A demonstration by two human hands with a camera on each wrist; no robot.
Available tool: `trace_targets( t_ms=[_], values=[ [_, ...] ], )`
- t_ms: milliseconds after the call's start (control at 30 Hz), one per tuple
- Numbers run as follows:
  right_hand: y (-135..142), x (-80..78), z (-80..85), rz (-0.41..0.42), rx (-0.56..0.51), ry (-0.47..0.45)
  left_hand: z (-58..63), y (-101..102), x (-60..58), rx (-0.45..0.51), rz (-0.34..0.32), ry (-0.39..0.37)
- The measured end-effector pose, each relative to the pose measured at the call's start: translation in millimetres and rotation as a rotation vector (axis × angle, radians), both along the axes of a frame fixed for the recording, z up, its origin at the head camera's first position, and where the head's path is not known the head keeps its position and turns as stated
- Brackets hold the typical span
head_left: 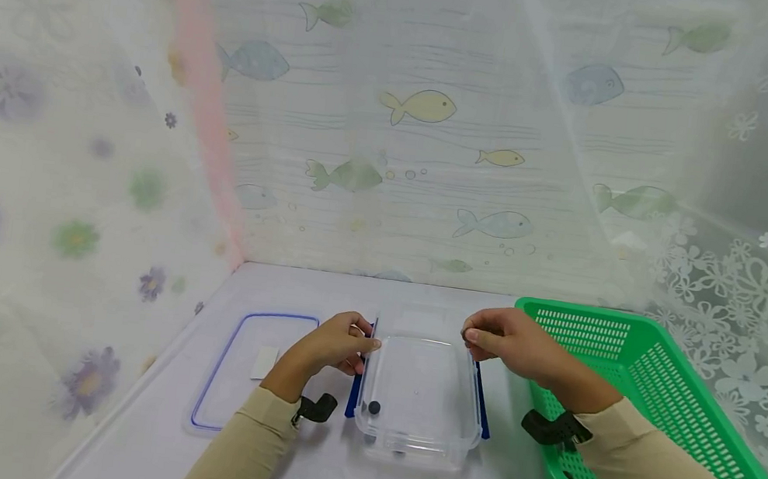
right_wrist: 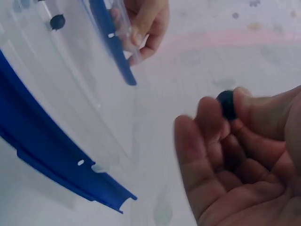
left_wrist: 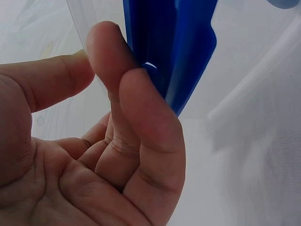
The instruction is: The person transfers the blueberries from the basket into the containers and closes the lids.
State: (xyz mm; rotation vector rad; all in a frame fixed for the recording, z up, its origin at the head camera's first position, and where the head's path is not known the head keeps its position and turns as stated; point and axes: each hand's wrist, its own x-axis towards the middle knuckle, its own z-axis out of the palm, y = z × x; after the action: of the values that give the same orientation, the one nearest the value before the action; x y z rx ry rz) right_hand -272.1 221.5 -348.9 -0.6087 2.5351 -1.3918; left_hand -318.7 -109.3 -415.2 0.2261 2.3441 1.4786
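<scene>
A clear plastic food box (head_left: 419, 388) with blue side latches stands on the white table. At its left wall, my left hand (head_left: 339, 344) holds the rim, thumb (left_wrist: 70, 70) on the clear wall and fingertips against the blue latch (left_wrist: 169, 42). Above the far right corner, my right hand (head_left: 510, 342) pinches a small dark blueberry-like ball (right_wrist: 227, 104) between thumb and fingers. Another dark ball (head_left: 375, 408) lies inside the box near its front left corner; the right wrist view shows it too.
A green slotted basket (head_left: 586, 323) stands at the right, partly under my right forearm, with a small dark ball (head_left: 567, 476) low inside it. Left of the box lies a clear lid with a blue seal (head_left: 232, 348) and a white label (head_left: 264, 363). Printed curtains surround the table.
</scene>
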Motion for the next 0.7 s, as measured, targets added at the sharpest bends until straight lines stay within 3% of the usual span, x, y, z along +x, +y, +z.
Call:
trace_targets(
  t_ms=[300,700],
  values=[
    [-2.0,-12.1,-3.5,0.032,-0.163,-0.19,-4.0,-2.7,-3.1,0.022,-0.01,-0.001],
    [-8.1,-11.7,-10.3,0.009,-0.188,-0.299,-2.7,-1.3,-2.2,0.023,-0.012,-0.003]
  ],
)
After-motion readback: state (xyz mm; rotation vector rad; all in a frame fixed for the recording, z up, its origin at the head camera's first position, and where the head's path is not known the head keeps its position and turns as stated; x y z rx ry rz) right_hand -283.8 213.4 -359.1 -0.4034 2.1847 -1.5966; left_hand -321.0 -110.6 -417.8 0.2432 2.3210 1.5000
